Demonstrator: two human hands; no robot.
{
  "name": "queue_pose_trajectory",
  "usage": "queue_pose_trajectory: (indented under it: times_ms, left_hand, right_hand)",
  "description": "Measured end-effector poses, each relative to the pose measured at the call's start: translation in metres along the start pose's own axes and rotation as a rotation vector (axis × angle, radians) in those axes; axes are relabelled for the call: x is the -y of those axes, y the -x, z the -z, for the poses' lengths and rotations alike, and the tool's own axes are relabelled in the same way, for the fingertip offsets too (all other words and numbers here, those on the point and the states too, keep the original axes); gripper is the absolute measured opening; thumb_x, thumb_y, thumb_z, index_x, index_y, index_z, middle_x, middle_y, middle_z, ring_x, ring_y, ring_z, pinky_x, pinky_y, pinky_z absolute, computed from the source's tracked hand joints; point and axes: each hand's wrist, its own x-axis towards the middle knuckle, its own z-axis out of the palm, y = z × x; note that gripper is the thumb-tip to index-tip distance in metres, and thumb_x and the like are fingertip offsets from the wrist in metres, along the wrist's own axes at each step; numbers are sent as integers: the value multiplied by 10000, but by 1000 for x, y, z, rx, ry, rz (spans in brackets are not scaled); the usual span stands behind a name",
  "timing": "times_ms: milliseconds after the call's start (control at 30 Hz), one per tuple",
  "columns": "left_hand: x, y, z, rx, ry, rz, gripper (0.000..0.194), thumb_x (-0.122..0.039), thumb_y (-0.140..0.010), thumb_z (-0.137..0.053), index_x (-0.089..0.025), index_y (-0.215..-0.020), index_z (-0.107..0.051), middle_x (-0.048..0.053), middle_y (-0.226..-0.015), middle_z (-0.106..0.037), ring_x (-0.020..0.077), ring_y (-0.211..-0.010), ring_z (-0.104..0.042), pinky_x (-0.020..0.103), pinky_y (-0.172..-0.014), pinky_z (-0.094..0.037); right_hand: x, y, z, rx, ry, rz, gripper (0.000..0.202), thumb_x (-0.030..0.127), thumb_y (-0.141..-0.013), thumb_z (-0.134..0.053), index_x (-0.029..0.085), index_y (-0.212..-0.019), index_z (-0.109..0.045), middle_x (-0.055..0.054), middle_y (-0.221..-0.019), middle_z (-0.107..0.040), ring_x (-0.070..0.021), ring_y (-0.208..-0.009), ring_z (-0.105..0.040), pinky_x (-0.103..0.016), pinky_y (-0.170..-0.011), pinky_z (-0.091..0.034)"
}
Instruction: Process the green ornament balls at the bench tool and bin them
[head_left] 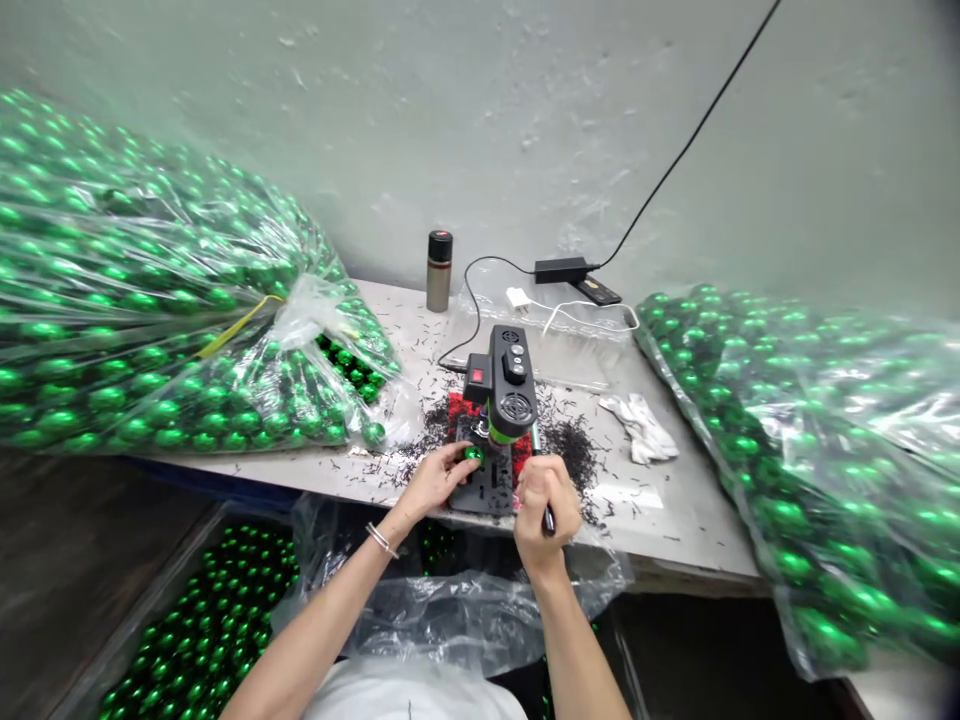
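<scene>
The left hand [435,480] pinches a small green ball [473,454] between its fingertips, holding it under the head of the little black press [504,400] at the front of the bench [675,500], while the right hand [546,505] is closed in a fist round the press's lever [541,480]. The ball looks light, glossy and probably thin-shelled (slippery, easily crushed), so a gentle grip at its sides seems best. Big clear bags of green balls [150,300] lie on either side.

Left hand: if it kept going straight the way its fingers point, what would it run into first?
Probably the black machine. The left hand pinches a green ball under the machine's head, fingers pointing right and away; depth is hard to judge.
</scene>
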Motion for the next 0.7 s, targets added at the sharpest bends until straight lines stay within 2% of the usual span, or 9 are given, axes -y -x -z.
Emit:
queue_pose_trajectory:
  times_ms: [100,233,367,500,600,700]
  left_hand:
    - [-2,2,-4,-6,-254,-86,462,-431,-849,-636,-132,-1201,-667,25,-747,-696,166,-642,-624,286,-659,-506]
    - [-5,8,-10,-69,-515,-233,375,-343,-873,-644,-162,-1201,-662,88,-975,-734,191,-738,-665,320,-755,-535]
    - [-2,9,-18,-98,-591,-317,334,-321,-903,-625,-174,-1201,-650,126,-1141,-713,219,-856,-704,335,-804,-559]
    - [4,8,-23,-154,-627,-360,322,-351,-919,-612,-192,-1196,-656,121,-1183,-706,257,-1039,-694,361,-883,-561]
    - [6,8,-24,-160,-629,-370,323,-375,-922,-612,-201,-1191,-661,111,-1169,-711,246,-1011,-703,350,-876,-568]
    - [7,8,-23,-157,-628,-365,335,-388,-916,-623,-189,-1182,-667,117,-1151,-715,239,-952,-713,349,-859,-574]
  right_hand:
    - [0,2,0,-6,11,-5,309,81,-926,-418,207,-644,-418,13,-690,-492,-110,-621,-493,-264,-569,-369]
    - [-2,3,-1,-5,21,12,298,76,-922,-416,210,-656,-425,14,-690,-490,-113,-619,-493,-272,-575,-378]
    - [-2,3,-1,-4,16,21,292,74,-920,-416,211,-663,-432,13,-690,-489,-114,-621,-489,-268,-568,-381]
    - [0,4,-1,5,19,2,285,86,-924,-416,212,-670,-445,7,-694,-499,-120,-620,-491,-273,-561,-381]
    - [-6,10,-2,4,-3,21,274,93,-927,-414,213,-682,-439,10,-697,-497,-117,-622,-492,-263,-554,-382]
    - [-18,19,-4,6,1,104,268,131,-948,-394,217,-696,-431,15,-692,-486,-116,-616,-483,-266,-566,-395]
